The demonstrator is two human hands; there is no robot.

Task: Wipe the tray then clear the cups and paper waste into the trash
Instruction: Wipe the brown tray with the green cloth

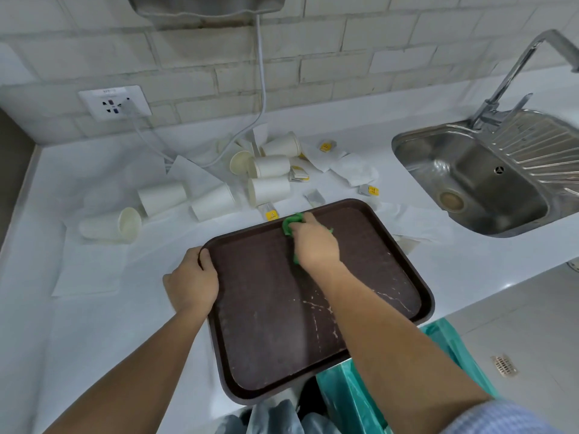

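A dark brown tray (269,324) lies on the white counter, its near corner overhanging the edge. My left hand (192,281) grips the tray's left rim. My right hand (313,241) holds a green cloth (291,223) against the tray's far part. White scratch marks show on the tray's right side. Behind the tray lie several white paper cups (271,189) on their sides, with tea bag packets (272,214) and paper napkins (354,170) scattered among them.
A steel sink (470,180) with a tap (513,76) is at the right. A wall socket (114,103) with a cable sits at the back left. A bin with a green liner (354,399) stands below the counter edge, under the tray's near corner.
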